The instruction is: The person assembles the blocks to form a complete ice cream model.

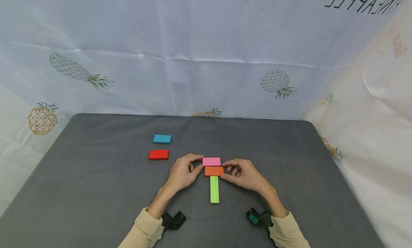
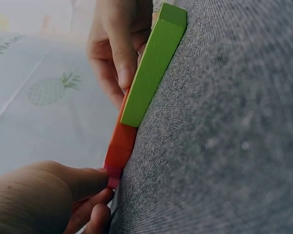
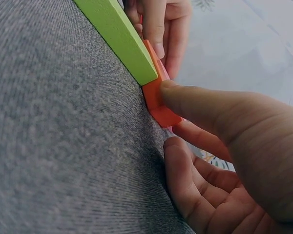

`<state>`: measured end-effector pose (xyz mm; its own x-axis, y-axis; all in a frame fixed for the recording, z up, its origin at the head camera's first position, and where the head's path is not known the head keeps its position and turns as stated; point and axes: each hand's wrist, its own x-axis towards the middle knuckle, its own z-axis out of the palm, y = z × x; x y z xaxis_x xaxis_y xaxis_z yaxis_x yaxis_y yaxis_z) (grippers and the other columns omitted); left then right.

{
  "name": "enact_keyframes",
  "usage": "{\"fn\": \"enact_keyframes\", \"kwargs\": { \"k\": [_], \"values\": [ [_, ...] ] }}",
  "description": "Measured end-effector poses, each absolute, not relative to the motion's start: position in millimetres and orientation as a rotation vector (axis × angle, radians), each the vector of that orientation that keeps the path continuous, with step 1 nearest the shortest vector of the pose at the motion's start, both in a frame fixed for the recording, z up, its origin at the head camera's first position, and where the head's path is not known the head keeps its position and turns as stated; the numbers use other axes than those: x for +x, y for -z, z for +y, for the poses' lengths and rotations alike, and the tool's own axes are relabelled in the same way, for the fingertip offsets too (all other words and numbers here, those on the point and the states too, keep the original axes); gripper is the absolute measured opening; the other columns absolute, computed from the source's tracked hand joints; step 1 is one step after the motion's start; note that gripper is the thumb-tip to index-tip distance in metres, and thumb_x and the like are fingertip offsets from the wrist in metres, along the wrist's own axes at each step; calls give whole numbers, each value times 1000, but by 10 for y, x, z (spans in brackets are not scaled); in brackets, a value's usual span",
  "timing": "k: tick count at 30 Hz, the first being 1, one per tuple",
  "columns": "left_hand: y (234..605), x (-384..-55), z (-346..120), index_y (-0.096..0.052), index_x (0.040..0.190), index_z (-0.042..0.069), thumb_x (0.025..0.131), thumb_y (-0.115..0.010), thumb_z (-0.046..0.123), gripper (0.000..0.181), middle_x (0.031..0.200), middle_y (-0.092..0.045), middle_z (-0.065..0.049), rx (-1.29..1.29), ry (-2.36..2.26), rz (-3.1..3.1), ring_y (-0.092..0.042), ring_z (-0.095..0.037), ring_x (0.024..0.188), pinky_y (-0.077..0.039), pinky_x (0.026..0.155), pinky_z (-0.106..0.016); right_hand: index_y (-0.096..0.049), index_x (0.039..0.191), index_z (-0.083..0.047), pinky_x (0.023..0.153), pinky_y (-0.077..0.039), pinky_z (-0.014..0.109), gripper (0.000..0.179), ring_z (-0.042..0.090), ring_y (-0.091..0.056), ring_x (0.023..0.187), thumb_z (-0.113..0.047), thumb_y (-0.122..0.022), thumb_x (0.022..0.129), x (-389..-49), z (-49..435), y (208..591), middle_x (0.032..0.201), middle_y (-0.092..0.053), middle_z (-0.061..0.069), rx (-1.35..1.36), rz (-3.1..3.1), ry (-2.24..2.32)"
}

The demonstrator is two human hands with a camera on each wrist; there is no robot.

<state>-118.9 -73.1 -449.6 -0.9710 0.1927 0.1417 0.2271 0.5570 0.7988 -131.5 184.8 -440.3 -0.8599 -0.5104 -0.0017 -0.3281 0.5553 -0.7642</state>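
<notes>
A pink block lies crosswise on the grey table, directly beyond an orange block. From the middle of the orange block's near side, a light green block runs lengthwise toward the person. My left hand pinches the pink block's left end with thumb and index finger. On the other side, my right hand has its thumb on the orange block's right end and its index finger at the pink block's right corner. The right wrist view shows that thumb against the orange block, with the pink one mostly hidden behind.
Farther left on the table lie a red block and, beyond it, a blue block. A white curtain with printed pineapples hangs behind the table's far edge and along its sides.
</notes>
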Motion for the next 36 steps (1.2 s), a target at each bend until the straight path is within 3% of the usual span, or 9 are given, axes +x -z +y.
{"fn": "enact_keyframes", "kwargs": {
  "k": [36],
  "values": [
    [4478, -1151, -678, -75, 123, 11, 94, -74, 14, 30, 104, -73, -3, -354, 1379, -2756, -41, -3, 53, -29, 45, -21, -78, 113, -1, 59, -51, 20, 33, -2, -55, 65, -23, -81, 89, -1311, 1833, 4403, 90, -71, 7, -731, 2607, 1178]
  ]
}}
